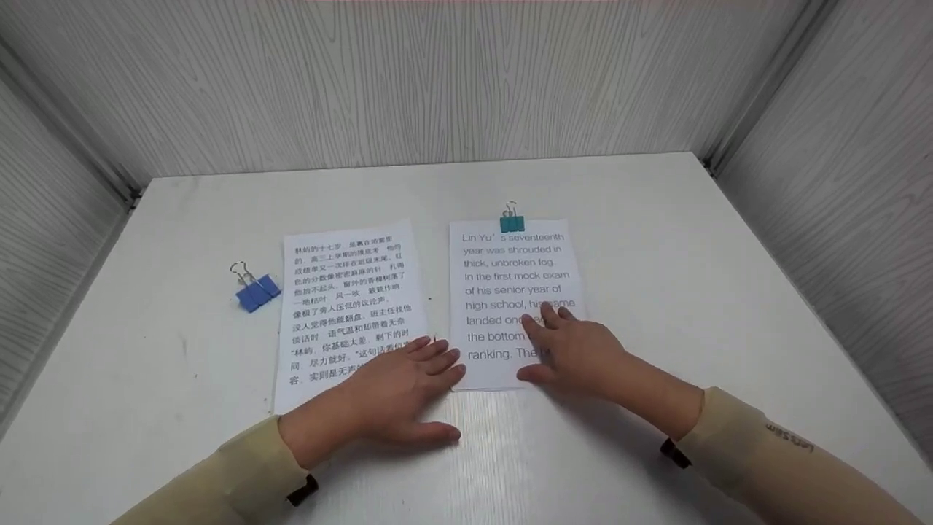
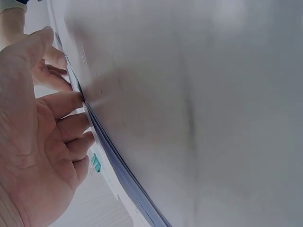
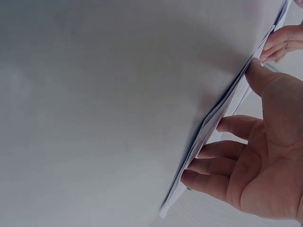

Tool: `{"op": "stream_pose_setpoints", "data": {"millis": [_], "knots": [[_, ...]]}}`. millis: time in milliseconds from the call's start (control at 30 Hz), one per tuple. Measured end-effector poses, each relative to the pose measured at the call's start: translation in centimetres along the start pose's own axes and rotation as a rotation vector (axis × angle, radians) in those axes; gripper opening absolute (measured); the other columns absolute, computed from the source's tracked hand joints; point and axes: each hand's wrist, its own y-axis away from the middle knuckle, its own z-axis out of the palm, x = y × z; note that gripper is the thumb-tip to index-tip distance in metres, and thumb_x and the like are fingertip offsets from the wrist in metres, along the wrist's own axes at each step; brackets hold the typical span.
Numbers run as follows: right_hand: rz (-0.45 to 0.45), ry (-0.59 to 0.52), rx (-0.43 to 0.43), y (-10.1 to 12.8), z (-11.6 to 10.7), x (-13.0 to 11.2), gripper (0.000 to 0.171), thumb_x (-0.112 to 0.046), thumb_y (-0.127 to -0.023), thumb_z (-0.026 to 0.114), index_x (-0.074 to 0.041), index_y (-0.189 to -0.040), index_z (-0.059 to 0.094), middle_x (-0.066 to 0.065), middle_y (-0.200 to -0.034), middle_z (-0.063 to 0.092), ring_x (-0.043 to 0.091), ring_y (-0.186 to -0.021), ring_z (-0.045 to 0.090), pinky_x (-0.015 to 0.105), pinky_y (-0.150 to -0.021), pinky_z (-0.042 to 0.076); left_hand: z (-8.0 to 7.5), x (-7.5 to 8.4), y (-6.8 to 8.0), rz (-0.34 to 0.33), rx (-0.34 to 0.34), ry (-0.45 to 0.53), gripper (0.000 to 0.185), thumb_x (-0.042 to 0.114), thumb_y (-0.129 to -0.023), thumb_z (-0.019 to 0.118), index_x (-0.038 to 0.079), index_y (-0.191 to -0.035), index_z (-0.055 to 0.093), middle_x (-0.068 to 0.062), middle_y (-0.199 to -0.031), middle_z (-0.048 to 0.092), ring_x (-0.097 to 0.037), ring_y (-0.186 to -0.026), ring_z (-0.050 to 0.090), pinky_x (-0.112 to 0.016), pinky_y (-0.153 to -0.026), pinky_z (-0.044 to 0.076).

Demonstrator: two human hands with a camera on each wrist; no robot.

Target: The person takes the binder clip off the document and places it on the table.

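Two stacks of printed paper lie side by side on the white table. My left hand (image 1: 390, 390) is over the lower right corner of the left stack (image 1: 346, 292), fingers extended toward the gap and thumb out to the side. The right stack (image 1: 503, 292), with English text, carries a teal binder clip (image 1: 512, 223) on its top edge. My right hand (image 1: 579, 357) rests its fingertips on that stack's lower right part. In the right wrist view, the right fingers (image 3: 222, 150) touch the paper's surface. A blue binder clip (image 1: 258, 293) lies left of the left stack.
The white table (image 1: 641, 240) extends around both stacks. Behind it stands a wood-grain panel (image 1: 437, 80), with side panels (image 1: 853, 146) at left and right.
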Motion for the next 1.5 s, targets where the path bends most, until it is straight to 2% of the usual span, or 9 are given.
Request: {"op": "stream_pose_setpoints", "data": {"millis": [300,433,600,667,833,967,1100,1233,1500], "knots": [[-0.038,-0.004,0.004,-0.3,0.0,-0.3,0.080,-0.055,-0.097,0.071,-0.007,-0.159,0.050,0.027,-0.159,0.047,0.050,-0.142,0.050,0.059,-0.102,0.055,0.1,-0.1,0.6,-0.006,0.031,-0.025,0.082,0.068,-0.099,0.057,0.005,-0.152,0.058,-0.018,-0.157,0.053,-0.035,-0.151,0.044,-0.046,-0.128,0.028],[-0.018,-0.081,-0.008,-0.6,-0.7,0.6,0.081,-0.055,-0.096,0.073,-0.011,-0.160,0.049,0.021,-0.159,0.049,0.043,-0.144,0.050,0.058,-0.106,0.054,0.2,0.0,0.4,-0.009,0.028,-0.036,0.082,0.068,-0.099,0.057,0.005,-0.152,0.058,-0.018,-0.157,0.053,-0.035,-0.150,0.045,-0.045,-0.128,0.027],[0.089,-0.337,0.045,-1.8,-2.7,4.3,0.083,-0.054,-0.096,0.076,-0.018,-0.163,0.044,0.010,-0.162,0.049,0.035,-0.149,0.046,0.056,-0.117,0.043,0.3,0.1,-0.1,-0.001,0.019,-0.049,0.084,0.069,-0.099,0.056,0.004,-0.153,0.057,-0.019,-0.158,0.052,-0.035,-0.151,0.044,-0.045,-0.129,0.026],[0.134,-0.432,0.085,-2.5,-3.5,6.4,0.082,-0.052,-0.097,0.075,-0.020,-0.164,0.042,0.010,-0.163,0.048,0.036,-0.149,0.046,0.057,-0.117,0.043,0.4,0.1,-0.3,-0.001,0.015,-0.049,0.084,0.069,-0.099,0.056,0.004,-0.153,0.057,-0.019,-0.158,0.052,-0.035,-0.151,0.044,-0.044,-0.129,0.026],[0.183,-0.581,0.182,-5.3,-4.8,11.3,0.081,-0.048,-0.100,0.074,-0.018,-0.166,0.039,0.018,-0.160,0.050,0.039,-0.144,0.051,0.056,-0.113,0.048,0.7,0.2,-0.2,-0.009,0.009,-0.044,0.085,0.069,-0.098,0.056,0.004,-0.153,0.057,-0.018,-0.158,0.051,-0.034,-0.151,0.044,-0.044,-0.129,0.025],[0.227,-0.707,0.221,-7.6,-5.1,14.2,0.083,-0.044,-0.101,0.074,-0.020,-0.168,0.034,0.017,-0.157,0.054,0.034,-0.146,0.050,0.054,-0.117,0.043,0.9,0.3,-0.1,-0.012,0.013,-0.044,0.084,0.069,-0.098,0.056,0.004,-0.152,0.057,-0.018,-0.158,0.052,-0.034,-0.151,0.044,-0.044,-0.129,0.026],[0.241,-0.828,0.205,-9.5,-4.9,15.9,0.086,-0.041,-0.101,0.075,-0.020,-0.170,0.029,0.015,-0.156,0.055,0.031,-0.149,0.046,0.054,-0.121,0.037,1.0,0.3,0.1,-0.011,0.019,-0.042,0.083,0.069,-0.099,0.056,0.004,-0.151,0.058,-0.018,-0.157,0.053,-0.034,-0.150,0.045,-0.044,-0.129,0.026],[0.238,-0.903,0.169,-10.8,-4.4,16.4,0.089,-0.038,-0.100,0.077,-0.019,-0.170,0.026,0.015,-0.156,0.054,0.031,-0.152,0.042,0.053,-0.125,0.031,1.0,0.4,0.2,-0.017,0.018,-0.037,0.082,0.068,-0.099,0.056,0.005,-0.152,0.058,-0.018,-0.157,0.052,-0.034,-0.150,0.045,-0.044,-0.129,0.026],[0.264,-0.871,0.104,-12.2,-3.9,16.2,0.090,-0.037,-0.100,0.077,-0.023,-0.171,0.023,0.008,-0.163,0.048,0.029,-0.155,0.034,0.054,-0.128,0.024,0.7,0.1,0.2,-0.027,0.010,-0.040,0.083,0.070,-0.100,0.054,0.006,-0.153,0.057,-0.017,-0.159,0.051,-0.033,-0.152,0.043,-0.044,-0.129,0.026]]}}
